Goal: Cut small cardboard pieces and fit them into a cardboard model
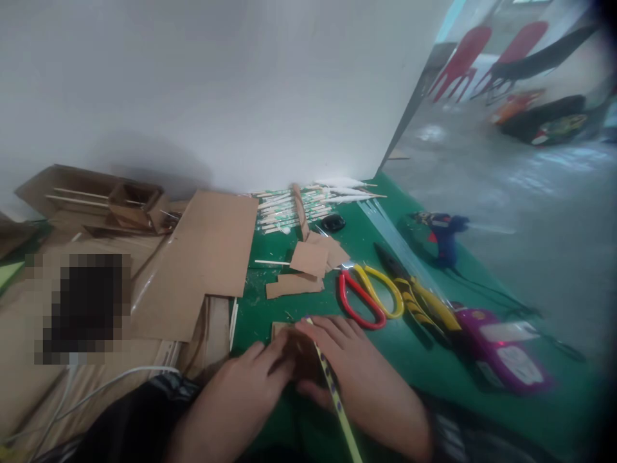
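My left hand (245, 386) is closed round the near left side of a small brown cardboard piece (303, 354), low in the middle of the view. From the right, my right hand (361, 373) curls over the same piece. Along the inner side of that hand runs a slim yellow pencil-like stick with dark spots (333, 392), slanting down to the bottom edge. The fingers hide much of the cardboard, so its shape is hard to make out. A flat cardboard corner (279, 329) shows just beyond my left fingertips.
Beyond my hands lie cardboard scraps (308, 258), red-and-yellow-handled scissors (369, 299) and pliers (424, 302). A purple box (501, 354) and a glue gun (443, 238) are at right. Bundled sticks (294, 209) lie by the wall. Large cardboard (212, 251) and a cable (120, 373) cover the left.
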### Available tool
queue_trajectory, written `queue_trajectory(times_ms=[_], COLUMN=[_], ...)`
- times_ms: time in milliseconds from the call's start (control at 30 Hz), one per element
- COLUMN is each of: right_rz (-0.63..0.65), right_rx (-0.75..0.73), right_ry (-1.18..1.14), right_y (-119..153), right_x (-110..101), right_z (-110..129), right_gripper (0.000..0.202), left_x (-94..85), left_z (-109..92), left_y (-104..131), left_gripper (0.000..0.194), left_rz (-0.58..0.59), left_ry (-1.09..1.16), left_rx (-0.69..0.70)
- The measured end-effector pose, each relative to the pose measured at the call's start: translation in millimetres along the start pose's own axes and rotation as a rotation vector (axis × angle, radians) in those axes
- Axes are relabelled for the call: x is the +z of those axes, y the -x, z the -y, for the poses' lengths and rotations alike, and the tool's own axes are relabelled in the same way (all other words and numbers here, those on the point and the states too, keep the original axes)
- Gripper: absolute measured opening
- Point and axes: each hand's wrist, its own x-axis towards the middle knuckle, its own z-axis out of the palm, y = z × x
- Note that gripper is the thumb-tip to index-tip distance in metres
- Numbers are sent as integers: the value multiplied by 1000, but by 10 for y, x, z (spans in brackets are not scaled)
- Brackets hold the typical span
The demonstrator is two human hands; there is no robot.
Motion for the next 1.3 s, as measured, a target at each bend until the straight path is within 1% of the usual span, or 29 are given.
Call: queue_trajectory(times_ms=[67, 100, 200, 233, 333, 433, 500, 567, 667, 800, 900, 1033, 1133, 1200, 1300], right_rz=[16, 19, 34, 45, 98, 137, 133, 113, 74, 30, 26, 31, 50, 55, 29], right_rx=[26, 38, 41, 31, -13, -42, -42, -23, 28, 91, 100, 96, 81, 76, 98], right_ry=[30, 37, 39, 39, 43, 45, 50, 62, 63, 47, 46, 30, 7, -14, -40], right_y=[133, 178, 224, 218, 177, 152, 165, 202, 281, 351, 359, 362, 367, 367, 364], right_x=[53, 72, 80, 67, -1, -74, -104, -107, -54, 86, 162, 140, 81, 67, 107], right_z=[-22, -34, -63, -70, -98, -125, -128, -115, -78, -40, -42, -89, -128, -144, -155], right_gripper=[73, 74, 65, 62, 51, 46, 48, 47, 48, 60, 63, 56, 57, 61, 61], left_x=[14, 6, -87, -132, -239, -239, -190, -134, -88, -104, -109, -81, -82, -104, -147], left_z=[-39, -44, 5, 40, 152, 212, 203, 170, 122, 125, 164, 188, 176, 168, 178], left_y=[9, 14, 24, 23, 4, -30, -45, -46, -29, -11, -14, -32, -45, -46, -34], left_gripper=[35, 34, 42, 46, 45, 45, 42, 44, 56, 68, 79, 90, 87, 79, 66], left_rz=[-21, -35, -99, -120, -150, -101, -73, -64, -51, 11, 54, 115, 115, 101, 107], left_ry=[102, 161, 304, 321, 313, 339, 342, 329, 335, 405, 476, 610, 680, 701, 730], left_rx=[-16, -20, -59, -83, -128, -134, -159, -194, -250, -304, -288, -255, -254, -260, -269])
